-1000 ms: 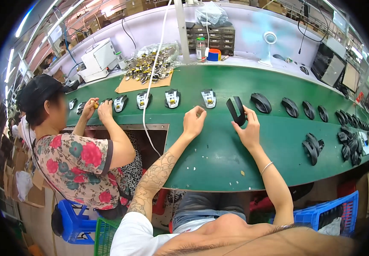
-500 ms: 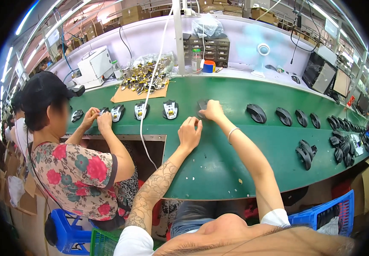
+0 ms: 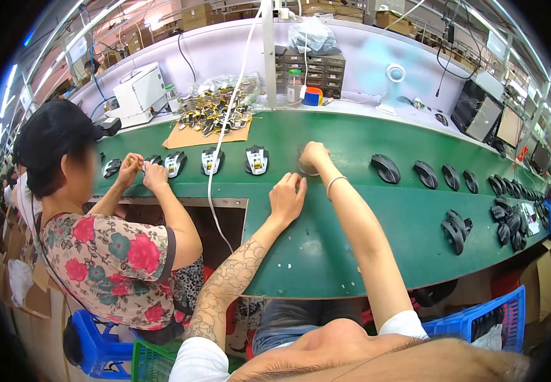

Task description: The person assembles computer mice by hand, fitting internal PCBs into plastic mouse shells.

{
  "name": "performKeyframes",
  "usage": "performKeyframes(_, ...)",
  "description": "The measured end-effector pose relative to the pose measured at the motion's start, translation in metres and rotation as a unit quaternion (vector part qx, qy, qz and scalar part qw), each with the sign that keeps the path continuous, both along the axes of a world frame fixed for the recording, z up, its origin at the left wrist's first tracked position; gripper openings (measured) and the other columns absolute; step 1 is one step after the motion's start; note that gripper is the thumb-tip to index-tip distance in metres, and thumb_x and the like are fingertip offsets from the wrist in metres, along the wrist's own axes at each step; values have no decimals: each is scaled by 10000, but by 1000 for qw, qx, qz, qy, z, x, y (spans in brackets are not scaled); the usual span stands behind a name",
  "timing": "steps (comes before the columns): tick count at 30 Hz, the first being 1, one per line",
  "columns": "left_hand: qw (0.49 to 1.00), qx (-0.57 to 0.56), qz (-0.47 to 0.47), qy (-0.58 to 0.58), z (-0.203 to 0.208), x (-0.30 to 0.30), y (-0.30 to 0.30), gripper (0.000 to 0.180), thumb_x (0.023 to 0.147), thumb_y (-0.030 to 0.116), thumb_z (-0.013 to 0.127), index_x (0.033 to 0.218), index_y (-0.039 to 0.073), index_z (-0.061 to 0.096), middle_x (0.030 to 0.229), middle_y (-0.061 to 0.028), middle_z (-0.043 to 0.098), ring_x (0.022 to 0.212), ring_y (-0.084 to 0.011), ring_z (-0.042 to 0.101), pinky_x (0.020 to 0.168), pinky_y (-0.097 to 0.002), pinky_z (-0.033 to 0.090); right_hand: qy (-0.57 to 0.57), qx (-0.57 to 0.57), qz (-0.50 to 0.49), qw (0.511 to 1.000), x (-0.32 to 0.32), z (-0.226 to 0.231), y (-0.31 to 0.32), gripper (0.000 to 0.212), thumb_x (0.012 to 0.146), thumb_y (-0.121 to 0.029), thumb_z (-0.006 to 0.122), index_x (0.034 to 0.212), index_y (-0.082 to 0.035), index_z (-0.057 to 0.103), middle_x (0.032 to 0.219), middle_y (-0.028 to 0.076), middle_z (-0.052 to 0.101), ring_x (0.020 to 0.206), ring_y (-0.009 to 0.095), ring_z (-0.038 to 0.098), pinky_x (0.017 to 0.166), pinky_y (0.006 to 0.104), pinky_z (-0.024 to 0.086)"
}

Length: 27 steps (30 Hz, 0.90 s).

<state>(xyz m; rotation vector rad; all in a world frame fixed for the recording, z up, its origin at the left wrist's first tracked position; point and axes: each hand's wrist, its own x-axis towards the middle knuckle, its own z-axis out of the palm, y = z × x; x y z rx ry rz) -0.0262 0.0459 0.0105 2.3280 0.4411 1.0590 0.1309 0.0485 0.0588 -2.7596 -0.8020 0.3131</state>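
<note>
My right hand is closed over a computer mouse on the green bench, which is blurred and mostly covered by the fingers. Just nearer and to the left, my left hand rests with loosely bent, parted fingers and no object visible in it. A mouse with its top shell off lies left of my hands, its pale inside showing. To their right sits a black mouse with its shell on.
A co-worker at the left handles a small part beside more opened mice. A heap of small yellow-and-silver parts lies on cardboard behind. A white cable crosses the bench. More black mice lie right; a fan stands behind.
My right hand has shifted slightly toward the back, and its wrist is bent more over the mouse. My left hand has hardly moved. The co-worker's hands have moved slightly left.
</note>
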Motion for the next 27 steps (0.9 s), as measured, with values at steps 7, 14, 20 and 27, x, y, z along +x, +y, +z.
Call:
performKeyframes(7, 1000, -1, -4, 6, 1, 0, -6, 255, 886, 257, 491, 772, 41, 567, 767, -107, 583, 699, -325, 583, 584, -401, 442, 46, -56, -1, 997, 20, 13, -6, 447, 707, -314, 738, 1088, -106, 632, 1144, 79, 608, 1070, 229, 573, 873, 399, 450)
performKeyframes(14, 1000, -8, -17, 3, -2, -1, -9, 267, 884, 262, 492, 758, 38, 561, 748, -111, 572, 678, -326, 577, 576, -413, 437, 31, -86, 13, 996, 18, -8, -10, 555, 700, -421, 731, 1123, -83, 608, 1199, 84, 566, 1152, 263, 494, 890, 420, 439)
performKeyframes(20, 1000, -3, -26, -1, -2, 4, -15, 281, 892, 272, 479, 770, 32, 559, 750, -115, 569, 679, -336, 571, 572, -421, 431, -10, -85, -4, 996, 23, -17, -13, 551, 717, -402, 708, 1128, -53, 599, 1199, 125, 558, 1127, 264, 506, 897, 418, 428)
performKeyframes(27, 999, -35, 1, -27, -14, 2, -4, 319, 897, 292, 478, 828, -7, 564, 758, -143, 583, 706, -294, 585, 617, -382, 441, -47, 59, 17, 997, -6, -31, -40, 570, 662, -346, 759, 1083, -1, 589, 1035, 173, 627, 1009, 302, 583, 835, 420, 483)
